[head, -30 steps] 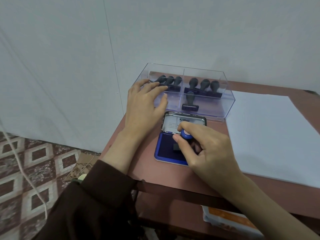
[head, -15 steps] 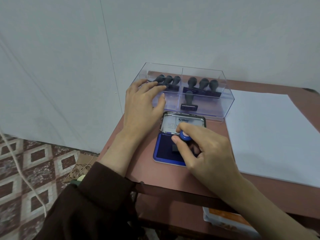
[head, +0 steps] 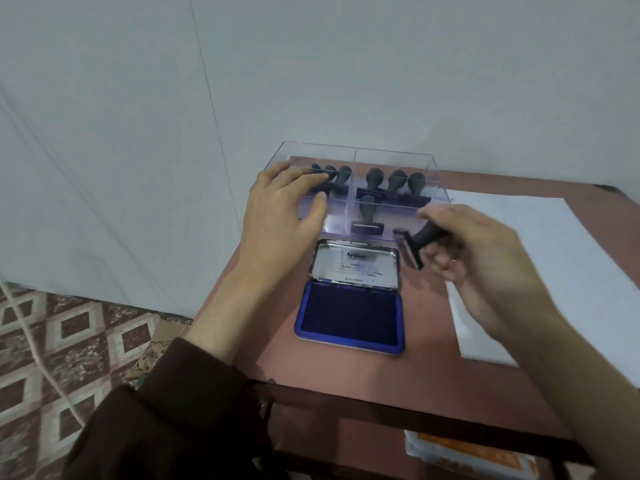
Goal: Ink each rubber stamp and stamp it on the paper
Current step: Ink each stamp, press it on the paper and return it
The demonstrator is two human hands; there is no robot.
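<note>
My right hand (head: 485, 258) grips a black-handled rubber stamp (head: 414, 245), lifted and tilted so its face points left, above the table right of the ink pad's lid. The open blue ink pad (head: 349, 315) lies in front of me, its metal lid (head: 356, 261) standing behind it. White paper (head: 554, 244) lies to the right, partly under my right arm. My left hand (head: 280, 216) rests flat with fingers spread against the left front of the clear plastic box (head: 394, 157), which holds several more black stamps (head: 367, 216).
The brown table (head: 346, 368) stands against a white wall, its front edge close to me. Patterned floor tiles and a white cord (head: 31, 337) lie to the left. An orange and white packet (head: 467, 452) sits on the shelf below.
My right hand has lifted the stamp off the ink pad and carried it up and to the right, tilting it. The left hand has stayed on the box.
</note>
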